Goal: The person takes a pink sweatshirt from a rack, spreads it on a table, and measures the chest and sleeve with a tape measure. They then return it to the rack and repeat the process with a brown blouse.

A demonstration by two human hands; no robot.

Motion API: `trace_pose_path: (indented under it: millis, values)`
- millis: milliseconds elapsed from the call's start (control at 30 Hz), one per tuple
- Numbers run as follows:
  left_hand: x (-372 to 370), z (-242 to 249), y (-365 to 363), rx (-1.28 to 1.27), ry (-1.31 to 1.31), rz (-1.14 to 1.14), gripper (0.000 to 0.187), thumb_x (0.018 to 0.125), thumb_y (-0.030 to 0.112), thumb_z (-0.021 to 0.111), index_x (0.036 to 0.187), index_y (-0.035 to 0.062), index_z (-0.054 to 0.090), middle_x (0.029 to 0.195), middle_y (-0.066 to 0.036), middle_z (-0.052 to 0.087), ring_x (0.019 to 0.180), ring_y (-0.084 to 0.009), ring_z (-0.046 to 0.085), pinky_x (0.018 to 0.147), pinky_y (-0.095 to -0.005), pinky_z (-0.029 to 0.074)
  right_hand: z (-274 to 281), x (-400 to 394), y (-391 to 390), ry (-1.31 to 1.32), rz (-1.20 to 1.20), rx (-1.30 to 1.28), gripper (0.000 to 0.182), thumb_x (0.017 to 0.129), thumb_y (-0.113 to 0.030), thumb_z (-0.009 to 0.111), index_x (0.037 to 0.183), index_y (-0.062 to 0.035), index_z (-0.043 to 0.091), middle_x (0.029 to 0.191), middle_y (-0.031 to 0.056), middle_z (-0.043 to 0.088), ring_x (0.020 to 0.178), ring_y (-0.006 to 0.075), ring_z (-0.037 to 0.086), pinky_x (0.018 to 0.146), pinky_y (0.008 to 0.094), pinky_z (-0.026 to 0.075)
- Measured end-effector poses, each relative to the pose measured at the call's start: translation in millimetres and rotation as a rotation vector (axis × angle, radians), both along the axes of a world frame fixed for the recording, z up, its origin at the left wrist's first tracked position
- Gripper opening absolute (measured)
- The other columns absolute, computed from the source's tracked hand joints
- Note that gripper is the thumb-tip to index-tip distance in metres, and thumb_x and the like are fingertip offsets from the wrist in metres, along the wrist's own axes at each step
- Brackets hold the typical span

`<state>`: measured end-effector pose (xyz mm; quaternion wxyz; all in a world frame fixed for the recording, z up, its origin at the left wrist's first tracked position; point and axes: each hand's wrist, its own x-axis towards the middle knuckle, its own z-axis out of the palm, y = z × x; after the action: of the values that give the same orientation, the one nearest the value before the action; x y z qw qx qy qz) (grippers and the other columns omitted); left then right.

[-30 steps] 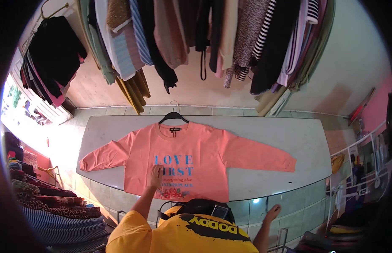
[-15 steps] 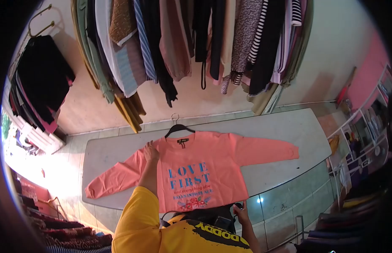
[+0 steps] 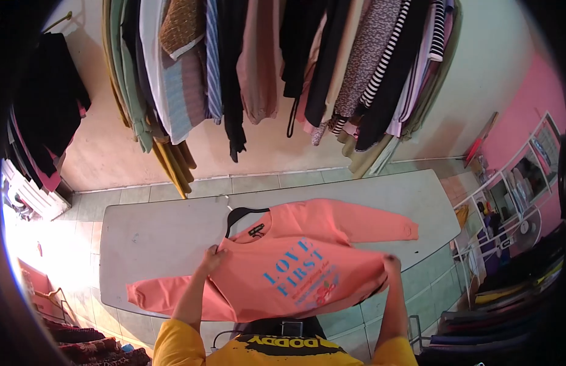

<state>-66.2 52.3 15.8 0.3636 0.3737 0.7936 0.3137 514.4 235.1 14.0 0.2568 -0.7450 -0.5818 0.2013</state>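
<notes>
Head view: sweatshirt (image 3: 252,268) in both hands (image 3: 213,259) (image 3: 392,265)

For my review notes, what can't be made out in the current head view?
All in the head view:
Neck label: too small to read.
Small print below "LOVE FIRST": blurred and too small.
Hanger: lower part hidden by the pink top.
Right hand: blurred, so the fingers' exact hold is unclear.
Hanging clothes: tops cut off by the upper edge.
</notes>
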Motion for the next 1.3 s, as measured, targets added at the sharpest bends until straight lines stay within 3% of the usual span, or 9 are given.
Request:
trace_pose_path:
  millis: [167, 367, 533, 867, 933, 1000, 1167, 1233, 1300]
  values:
    - [-3.9, -44.0, -88.4, 0.182, -0.237, 0.485, 0.025, 0.079, 0.023, 0.057, 0.069, 0.0023, 0.048, 0.064, -0.001, 0.044, 0.060, -0.0115, 0.040, 0.052, -0.0303, 0.037, 70.1, -180.8, 71.7, 0.051, 0.183, 0.347, 0.021, 0.074, -0.023, 0.058, 0.085, -0.0045, 0.056, 0.080, 0.0146, 0.058, 0.077, 0.0315, 0.055, 0.067, 0.0402, 0.044]
    - [-14.3, -17.7, -150.8, 0.159, 0.305, 0.771, 0.027, 0.081, 0.021, 0.053, 0.073, -0.0020, 0.043, 0.069, -0.017, 0.053, 0.060, -0.0268, 0.049, 0.058, -0.0370, 0.040, 43.1, -319.2, 18.6, -0.215, 0.634, 0.321, 0.046, 0.075, -0.022, 0.057, 0.117, -0.0086, 0.044, 0.105, 0.0199, 0.050, 0.091, 0.0346, 0.053, 0.074, 0.0412, 0.046]
    - [-16.4, -4.3, -154.3, 0.069, 0.436, 0.769, 0.022, 0.082, 0.018, 0.048, 0.084, -0.0036, 0.044, 0.079, -0.027, 0.053, 0.079, -0.0437, 0.051, 0.067, -0.0471, 0.040, 16.5, -284.6, -73.3, -0.275, 0.806, 0.310, 0.048, 0.072, -0.025, 0.062, 0.114, -0.0075, 0.048, 0.116, 0.0168, 0.048, 0.095, 0.0361, 0.052, 0.079, 0.0412, 0.045]
    - [-8.6, -6.2, -183.6, 0.175, 0.144, 0.790, 0.042, 0.085, 0.037, 0.041, 0.094, -0.0032, 0.049, 0.087, -0.026, 0.054, 0.082, -0.0424, 0.051, 0.073, -0.0430, 0.040, 18.6, -190.6, -72.7, -0.322, 0.755, 0.230, 0.051, 0.070, -0.029, 0.063, 0.114, -0.0080, 0.048, 0.126, 0.0073, 0.044, 0.087, 0.0338, 0.056, 0.071, 0.0385, 0.048]
    - [19.5, 14.6, -216.4, 0.223, 0.264, 0.689, 0.044, 0.084, 0.041, 0.040, 0.099, 0.0005, 0.051, 0.082, -0.022, 0.055, 0.083, -0.0383, 0.051, 0.077, -0.0403, 0.038, 14.2, -171.2, -76.8, -0.350, 0.770, 0.263, 0.049, 0.071, -0.030, 0.062, 0.113, -0.0086, 0.049, 0.126, 0.0069, 0.043, 0.086, 0.0338, 0.056, 0.071, 0.0381, 0.048]
    - [55.4, 34.7, -247.7, 0.126, 1.073, 0.243, 0.037, 0.081, 0.038, 0.045, 0.096, 0.0046, 0.053, 0.078, -0.016, 0.055, 0.085, -0.0327, 0.051, 0.080, -0.0369, 0.036, 13.8, -158.2, -84.6, -0.362, 0.706, 0.220, 0.048, 0.071, -0.030, 0.061, 0.113, -0.0085, 0.049, 0.126, 0.0074, 0.043, 0.084, 0.0337, 0.056, 0.070, 0.0387, 0.047]
    - [96.6, -38.6, -328.9, -0.180, 0.620, -0.031, 0.029, 0.071, 0.033, 0.060, 0.088, 0.0099, 0.060, 0.080, -0.010, 0.057, 0.087, -0.0266, 0.053, 0.080, -0.0354, 0.038, 19.2, -156.5, -94.3, -0.341, 0.691, 0.247, 0.045, 0.073, -0.029, 0.060, 0.112, -0.0091, 0.050, 0.125, 0.0068, 0.045, 0.084, 0.0336, 0.055, 0.072, 0.0393, 0.046]
    - [108.5, -35.1, -343.2, -0.522, -0.136, 0.123, 0.021, 0.072, 0.030, 0.062, 0.083, 0.0123, 0.061, 0.084, -0.009, 0.058, 0.087, -0.0258, 0.055, 0.074, -0.0363, 0.042, 19.9, -152.0, -90.2, -0.338, 0.720, 0.230, 0.046, 0.073, -0.029, 0.060, 0.113, -0.0100, 0.050, 0.124, 0.0072, 0.045, 0.085, 0.0333, 0.055, 0.072, 0.0395, 0.046]
    - [93.6, -65.2, -368.8, -0.553, -0.032, 0.010, 0.020, 0.073, 0.029, 0.061, 0.084, 0.0130, 0.061, 0.086, -0.009, 0.058, 0.087, -0.0262, 0.056, 0.073, -0.0372, 0.043, 23.4, -142.3, -83.9, -0.334, 0.740, 0.215, 0.047, 0.072, -0.029, 0.061, 0.113, -0.0109, 0.049, 0.124, 0.0076, 0.046, 0.086, 0.0329, 0.055, 0.072, 0.0397, 0.046]
